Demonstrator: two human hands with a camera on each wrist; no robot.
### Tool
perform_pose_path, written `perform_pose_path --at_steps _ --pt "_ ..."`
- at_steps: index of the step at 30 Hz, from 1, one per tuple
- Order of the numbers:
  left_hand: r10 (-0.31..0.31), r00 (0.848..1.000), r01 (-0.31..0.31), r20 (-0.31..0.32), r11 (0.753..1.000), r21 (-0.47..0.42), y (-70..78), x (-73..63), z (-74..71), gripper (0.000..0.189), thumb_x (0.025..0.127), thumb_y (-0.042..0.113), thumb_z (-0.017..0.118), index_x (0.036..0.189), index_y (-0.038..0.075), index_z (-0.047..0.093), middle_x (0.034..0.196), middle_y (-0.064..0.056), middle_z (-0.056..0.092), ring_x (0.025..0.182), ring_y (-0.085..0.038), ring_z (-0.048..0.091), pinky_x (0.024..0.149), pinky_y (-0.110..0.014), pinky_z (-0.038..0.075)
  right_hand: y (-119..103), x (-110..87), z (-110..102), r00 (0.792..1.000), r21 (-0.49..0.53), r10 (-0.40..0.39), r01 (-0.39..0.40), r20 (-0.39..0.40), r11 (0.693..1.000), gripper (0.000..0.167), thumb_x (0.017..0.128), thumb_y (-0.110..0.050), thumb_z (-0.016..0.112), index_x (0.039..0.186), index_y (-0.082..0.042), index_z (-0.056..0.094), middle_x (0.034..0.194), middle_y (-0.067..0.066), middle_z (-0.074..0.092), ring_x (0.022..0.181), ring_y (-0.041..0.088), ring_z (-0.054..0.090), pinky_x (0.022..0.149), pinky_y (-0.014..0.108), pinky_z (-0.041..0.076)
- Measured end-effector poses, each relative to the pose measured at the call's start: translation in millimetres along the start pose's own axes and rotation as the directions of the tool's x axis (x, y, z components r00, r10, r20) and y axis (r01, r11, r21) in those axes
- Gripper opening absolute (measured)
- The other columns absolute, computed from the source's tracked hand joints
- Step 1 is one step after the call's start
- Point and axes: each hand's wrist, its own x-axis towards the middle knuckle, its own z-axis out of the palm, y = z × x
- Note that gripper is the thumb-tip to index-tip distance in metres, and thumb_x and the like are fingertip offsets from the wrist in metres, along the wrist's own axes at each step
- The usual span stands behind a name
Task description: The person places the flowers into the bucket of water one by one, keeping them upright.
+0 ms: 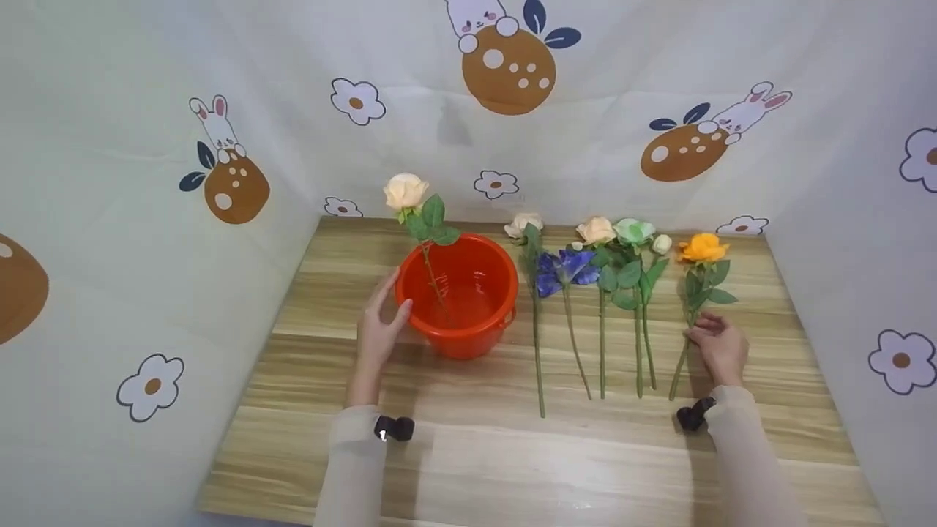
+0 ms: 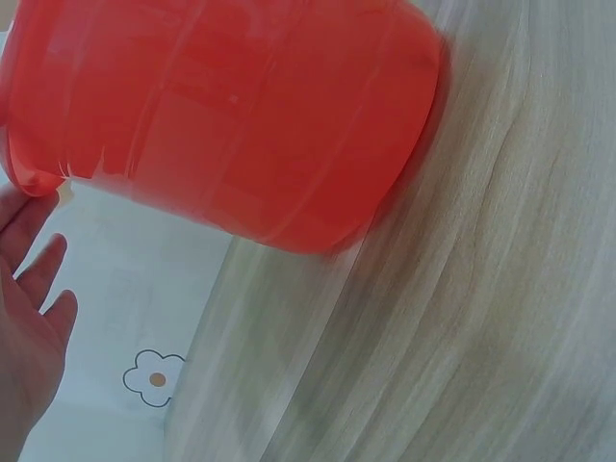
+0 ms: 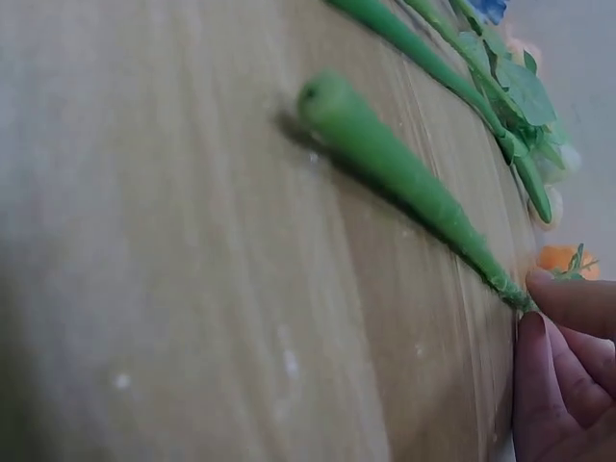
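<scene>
An orange artificial rose point(image 1: 703, 249) lies at the right end of a row of flowers. My right hand point(image 1: 720, 349) pinches its green stem point(image 3: 404, 188) between thumb and index finger, below the leaves; the stem's cut end points toward me. A red plastic bucket point(image 1: 468, 337) stands upright at the left. My left hand point(image 1: 379, 333) touches its left rim with fairly straight fingers; the left wrist view shows the fingertips point(image 2: 27, 217) just under the rim. Inside the bucket a cream rose point(image 1: 406, 192) leans left, its bloom above the rim.
Between bucket and right hand lie a whitish flower point(image 1: 524, 224), a blue-purple flower point(image 1: 567, 271), a peach rose point(image 1: 596, 230) and a green flower point(image 1: 635, 231) with a pale bud point(image 1: 662, 244). Printed cloth point(image 1: 410, 154) surrounds the wood-grain table point(image 1: 498, 468) at back and sides.
</scene>
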Motion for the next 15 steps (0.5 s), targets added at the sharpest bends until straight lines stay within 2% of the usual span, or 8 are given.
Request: perform_pose_path --at_steps 3,6,9,12,13,15 --pt "-0.014 1.0 0.014 0.001 1.0 0.0 -0.3 -0.5 -0.6 0.053 0.094 0.022 0.069 0.145 0.016 0.053 0.153 -0.011 0.049 0.146 -0.027 0.04 0.125 -0.05 0.025 -4.5 1.5 3.3 1.0 -0.056 -0.008 0.008 -0.012 0.998 0.05 0.089 -0.012 0.071 0.137 -0.002 0.057 0.119 0.014 0.067 0.077 -0.009 0.049 0.065 0.007 0.044" --pt "-0.024 1.0 0.024 0.001 1.0 0.016 0.1 -1.0 -0.7 0.054 0.094 0.022 0.068 0.146 0.016 0.053 0.153 -0.009 0.049 0.146 -0.027 0.04 0.125 -0.049 0.025 -10.1 2.1 5.7 1.0 -0.108 -0.016 0.015 -0.013 0.994 0.049 0.089 -0.009 0.066 0.137 -0.002 0.057 0.114 0.014 0.068 0.076 -0.001 0.052 0.061 0.011 0.044" --pt "-0.019 1.0 0.019 0.0 0.999 0.028 0.7 -1.1 -0.7 0.054 0.094 0.022 0.068 0.146 0.016 0.053 0.153 -0.008 0.049 0.146 -0.027 0.04 0.125 -0.049 0.026 -15.7 2.5 7.0 1.0 -0.163 -0.018 0.019 0.004 0.986 0.05 0.09 -0.009 0.062 0.139 -0.002 0.054 0.117 0.017 0.068 0.086 0.015 0.061 0.066 0.019 0.045" --pt "-0.01 1.0 0.01 0.0 0.999 0.031 0.8 -1.2 -0.9 0.054 0.094 0.023 0.068 0.146 0.017 0.053 0.154 -0.008 0.048 0.146 -0.028 0.04 0.125 -0.051 0.026 -19.4 3.0 6.2 1.0 -0.202 -0.013 0.018 0.025 0.979 0.051 0.09 -0.011 0.06 0.14 -0.001 0.053 0.124 0.022 0.065 0.098 0.027 0.063 0.07 0.024 0.045" --pt "-0.011 1.0 0.011 0.002 0.999 0.033 0.9 -1.0 -1.0 0.054 0.094 0.024 0.068 0.146 0.017 0.053 0.154 -0.007 0.048 0.146 -0.028 0.04 0.125 -0.051 0.026 -19.9 3.3 5.5 1.0 -0.207 -0.008 0.013 0.027 0.978 0.05 0.09 -0.011 0.059 0.139 0.0 0.054 0.126 0.023 0.065 0.101 0.029 0.062 0.071 0.026 0.044" --pt "-0.016 1.0 0.016 0.005 0.999 0.036 1.5 -0.8 -1.3 0.055 0.094 0.024 0.068 0.146 0.017 0.052 0.154 -0.007 0.048 0.146 -0.028 0.04 0.125 -0.051 0.026 -20.6 3.6 3.1 0.999 -0.203 0.006 0.001 0.033 0.979 0.049 0.09 -0.011 0.06 0.137 0.001 0.056 0.124 0.024 0.065 0.095 0.025 0.062 0.068 0.024 0.044"
